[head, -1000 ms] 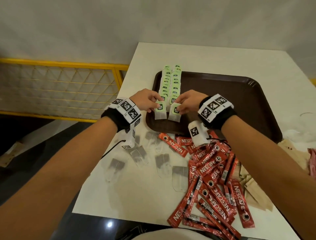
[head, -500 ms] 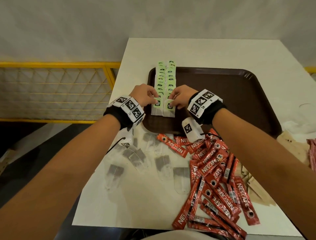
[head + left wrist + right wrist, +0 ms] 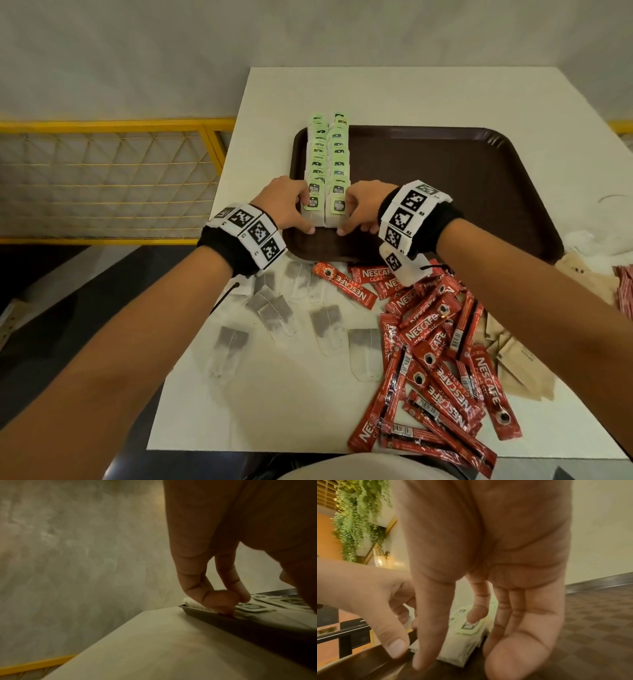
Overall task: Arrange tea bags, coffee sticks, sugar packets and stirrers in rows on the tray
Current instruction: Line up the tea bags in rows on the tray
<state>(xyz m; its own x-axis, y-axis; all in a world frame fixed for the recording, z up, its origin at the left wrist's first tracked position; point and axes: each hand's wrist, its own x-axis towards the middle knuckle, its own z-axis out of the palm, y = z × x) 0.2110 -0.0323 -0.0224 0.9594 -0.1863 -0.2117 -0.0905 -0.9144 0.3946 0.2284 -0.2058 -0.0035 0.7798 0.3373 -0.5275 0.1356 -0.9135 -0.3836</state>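
A dark brown tray [image 3: 445, 192] lies on the white table [image 3: 411, 92]. Two rows of tea bags with green tags [image 3: 329, 154] run along the tray's left side. My left hand [image 3: 305, 216] grips the nearest tea bag of the left row [image 3: 313, 212], which lies on the tray. My right hand [image 3: 346, 219] holds the nearest bag of the right row [image 3: 337, 214], thumb at its near edge. In the left wrist view the left hand [image 3: 228, 601] curls down onto the bags at the tray rim [image 3: 214, 616]. In the right wrist view the right hand [image 3: 448, 642] frames a tea bag [image 3: 458, 650], index finger on its tag.
Loose tea bags [image 3: 274, 311] lie on the table in front of the tray. A heap of red coffee sticks [image 3: 438, 342] sits to their right, with brown sugar packets [image 3: 513, 359] beyond. A yellow railing [image 3: 102, 178] runs left of the table edge.
Both hands carried a tea bag each forward and down, from above the tray's near rim to the near ends of the two rows on the tray.
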